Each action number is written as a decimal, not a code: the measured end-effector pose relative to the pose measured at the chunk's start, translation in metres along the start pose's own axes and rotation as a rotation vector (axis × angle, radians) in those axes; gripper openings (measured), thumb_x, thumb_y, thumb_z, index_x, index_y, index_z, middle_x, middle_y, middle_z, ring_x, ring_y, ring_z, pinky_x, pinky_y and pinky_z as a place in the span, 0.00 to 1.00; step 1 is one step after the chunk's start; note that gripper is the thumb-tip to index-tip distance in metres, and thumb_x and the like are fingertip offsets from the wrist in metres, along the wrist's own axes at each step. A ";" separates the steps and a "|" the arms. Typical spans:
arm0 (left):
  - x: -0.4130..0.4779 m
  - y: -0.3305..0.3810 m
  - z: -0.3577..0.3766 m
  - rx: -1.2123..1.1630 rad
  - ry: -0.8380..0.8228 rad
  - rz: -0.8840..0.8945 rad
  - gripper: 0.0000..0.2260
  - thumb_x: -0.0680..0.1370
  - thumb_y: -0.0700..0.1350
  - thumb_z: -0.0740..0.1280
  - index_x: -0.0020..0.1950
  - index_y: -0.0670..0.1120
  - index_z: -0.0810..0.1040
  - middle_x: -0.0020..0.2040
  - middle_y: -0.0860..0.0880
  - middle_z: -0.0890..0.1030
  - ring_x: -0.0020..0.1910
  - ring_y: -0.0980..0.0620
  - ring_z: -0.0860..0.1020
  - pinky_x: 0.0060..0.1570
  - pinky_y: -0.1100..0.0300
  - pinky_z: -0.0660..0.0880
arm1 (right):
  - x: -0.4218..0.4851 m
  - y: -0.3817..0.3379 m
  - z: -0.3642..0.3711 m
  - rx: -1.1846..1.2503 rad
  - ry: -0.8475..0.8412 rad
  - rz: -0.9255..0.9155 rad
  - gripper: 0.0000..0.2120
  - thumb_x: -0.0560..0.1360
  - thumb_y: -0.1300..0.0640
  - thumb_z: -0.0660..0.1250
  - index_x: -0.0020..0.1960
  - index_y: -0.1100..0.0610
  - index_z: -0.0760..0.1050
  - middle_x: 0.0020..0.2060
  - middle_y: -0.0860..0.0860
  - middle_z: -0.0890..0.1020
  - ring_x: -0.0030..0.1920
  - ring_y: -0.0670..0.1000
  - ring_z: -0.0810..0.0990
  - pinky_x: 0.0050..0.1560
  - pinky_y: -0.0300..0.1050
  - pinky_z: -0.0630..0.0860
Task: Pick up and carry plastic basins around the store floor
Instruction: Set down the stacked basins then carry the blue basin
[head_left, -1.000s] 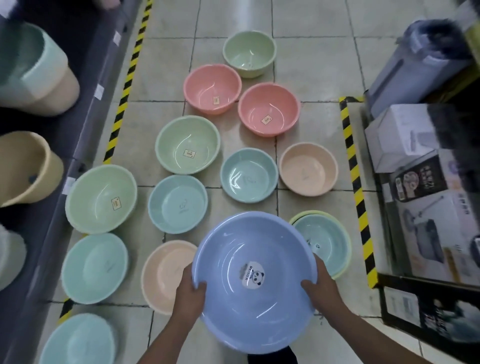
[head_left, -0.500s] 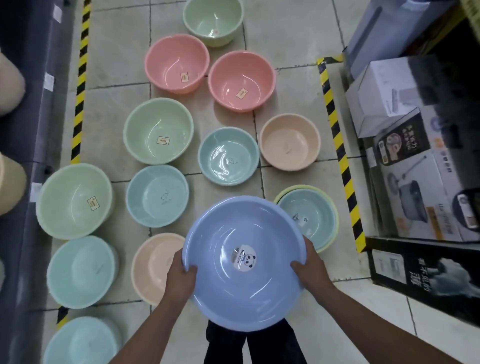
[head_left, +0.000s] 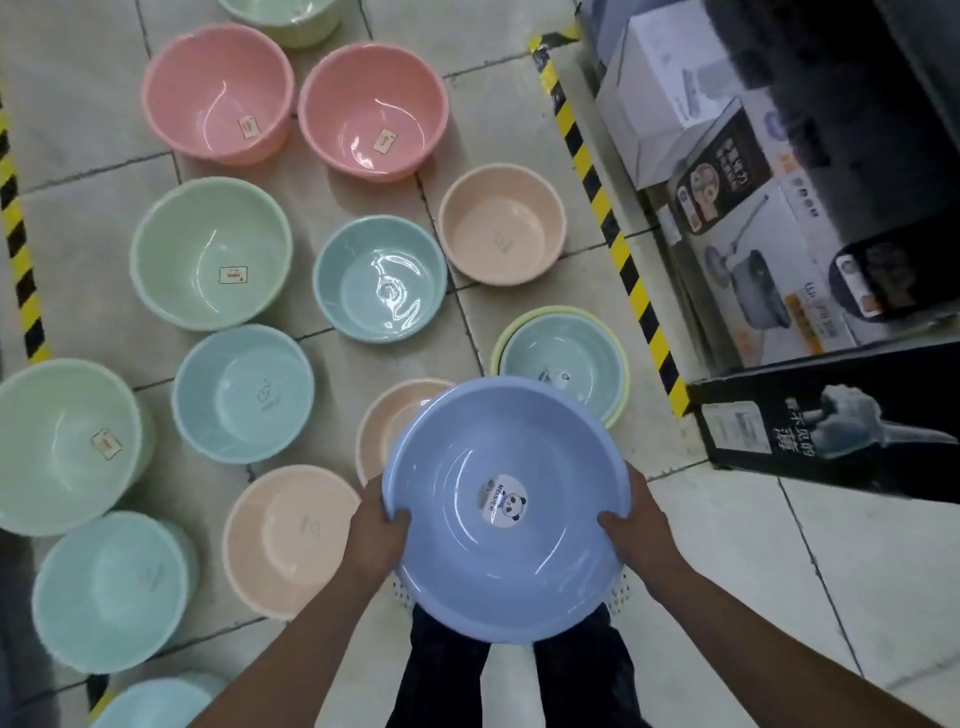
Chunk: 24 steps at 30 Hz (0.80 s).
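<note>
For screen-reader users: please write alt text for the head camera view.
A person's left hand and right hand grip the rim of a round blue plastic basin with a panda sticker, above a tiled floor spread with pink, green, teal and peach basins.

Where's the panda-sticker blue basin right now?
Lower centre of the head view: the blue basin is held between the left hand and right hand, overlapping a peach basin.

Blue basin (head_left: 519, 582): smooth plastic, glossy, soft ring highlights inside. Its round sticker (head_left: 504, 501): paper, matt. Teal basin (head_left: 382, 278): plastic, very glossy, sharp glare on the bottom. 2 pink basins (head_left: 208, 83) (head_left: 363, 98): glossy plastic, paper labels. Peach basin (head_left: 501, 228): plastic, duller sheen. Floor tiles (head_left: 727, 545): smooth, faint sheen. Box (head_left: 779, 270): printed cardboard.
</note>
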<state>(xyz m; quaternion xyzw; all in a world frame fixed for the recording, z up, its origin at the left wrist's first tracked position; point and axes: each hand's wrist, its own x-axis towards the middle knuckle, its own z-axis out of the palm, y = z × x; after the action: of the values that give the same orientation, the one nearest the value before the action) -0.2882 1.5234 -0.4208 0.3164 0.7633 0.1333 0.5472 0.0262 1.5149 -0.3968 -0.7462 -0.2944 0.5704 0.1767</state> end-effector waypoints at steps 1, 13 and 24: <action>0.003 -0.005 0.009 0.025 -0.021 0.003 0.18 0.73 0.39 0.66 0.61 0.52 0.74 0.50 0.52 0.83 0.51 0.47 0.82 0.49 0.49 0.80 | 0.000 0.010 -0.006 0.003 0.014 0.017 0.40 0.62 0.47 0.69 0.73 0.44 0.62 0.58 0.43 0.76 0.61 0.54 0.75 0.61 0.55 0.73; -0.036 -0.022 0.128 -0.098 -0.053 -0.057 0.22 0.73 0.33 0.61 0.65 0.50 0.73 0.53 0.53 0.81 0.54 0.52 0.80 0.51 0.57 0.76 | 0.000 0.094 -0.084 -0.099 0.048 0.112 0.52 0.50 0.39 0.64 0.74 0.48 0.63 0.55 0.50 0.77 0.55 0.57 0.76 0.48 0.49 0.71; 0.039 -0.070 0.058 -0.088 0.222 -0.060 0.18 0.77 0.33 0.61 0.65 0.46 0.72 0.53 0.48 0.79 0.51 0.46 0.78 0.47 0.56 0.73 | 0.091 0.057 0.023 -0.177 -0.118 -0.023 0.40 0.62 0.53 0.64 0.74 0.47 0.63 0.57 0.48 0.75 0.57 0.55 0.75 0.57 0.53 0.74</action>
<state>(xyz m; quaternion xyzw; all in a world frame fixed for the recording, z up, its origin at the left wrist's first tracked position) -0.2661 1.4858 -0.5095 0.2523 0.8217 0.1842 0.4766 0.0335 1.5284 -0.5059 -0.7205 -0.3621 0.5831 0.0990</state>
